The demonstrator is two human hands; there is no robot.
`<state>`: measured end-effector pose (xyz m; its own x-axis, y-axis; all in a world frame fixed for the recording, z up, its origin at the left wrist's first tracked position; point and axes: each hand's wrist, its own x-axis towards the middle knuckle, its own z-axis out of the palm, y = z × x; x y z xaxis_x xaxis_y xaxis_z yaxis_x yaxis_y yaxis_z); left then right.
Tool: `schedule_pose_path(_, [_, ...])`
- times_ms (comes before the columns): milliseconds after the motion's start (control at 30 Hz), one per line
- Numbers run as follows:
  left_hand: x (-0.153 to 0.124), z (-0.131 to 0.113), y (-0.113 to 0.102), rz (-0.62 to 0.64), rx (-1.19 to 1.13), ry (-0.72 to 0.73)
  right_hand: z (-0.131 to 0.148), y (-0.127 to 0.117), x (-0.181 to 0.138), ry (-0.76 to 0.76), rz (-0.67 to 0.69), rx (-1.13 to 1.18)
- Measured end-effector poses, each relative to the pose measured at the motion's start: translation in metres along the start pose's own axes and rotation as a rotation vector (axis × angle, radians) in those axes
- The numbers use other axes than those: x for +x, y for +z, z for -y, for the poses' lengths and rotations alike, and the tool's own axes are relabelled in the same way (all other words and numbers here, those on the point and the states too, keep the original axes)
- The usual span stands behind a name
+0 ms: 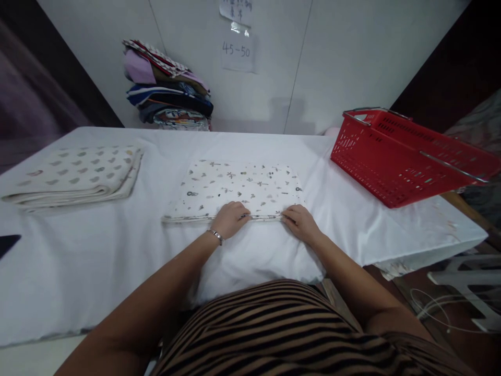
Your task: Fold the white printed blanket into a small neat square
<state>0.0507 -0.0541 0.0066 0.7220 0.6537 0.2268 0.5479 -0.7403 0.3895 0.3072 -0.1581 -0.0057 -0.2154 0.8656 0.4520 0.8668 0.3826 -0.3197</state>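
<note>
A patterned cloth [242, 183] lies folded on the white-covered table [152, 266] before me, its near edge pinched by my left hand [229, 218] and right hand [300, 223]; a second cloth [82, 169] sits left, a red basket [407, 162] right.

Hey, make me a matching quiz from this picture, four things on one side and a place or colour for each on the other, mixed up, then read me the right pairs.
Things
1. Shopping basket
2. Paper marked 45-50
3. Folded cloth with palm-like motifs
4. Folded cloth with rows of grey shapes

Places and colours
A. On the left part of the white-covered table
B. Fixed to the wall
C. Red
D. Left hand and right hand at its near edge

Right pairs: 1-C, 2-B, 3-D, 4-A.
</note>
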Motion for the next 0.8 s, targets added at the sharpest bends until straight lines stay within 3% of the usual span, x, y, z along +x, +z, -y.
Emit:
schedule_pose_path(233, [0.0056,-0.0021,-0.0012,0.019,-0.058,-0.071,-0.0017,0.0033,0.0032,0.117,0.004,0.081])
schedule_pose_path(467, [0.0082,-0.0042,-0.0043,0.044,-0.115,-0.141,-0.0020,0.0019,0.0056,0.062,0.061,0.006])
schedule_pose_path(800, [0.0088,-0.0060,-0.0037,0.068,-0.025,-0.071,0.0011,0.0020,0.0085,0.101,0.066,-0.009])
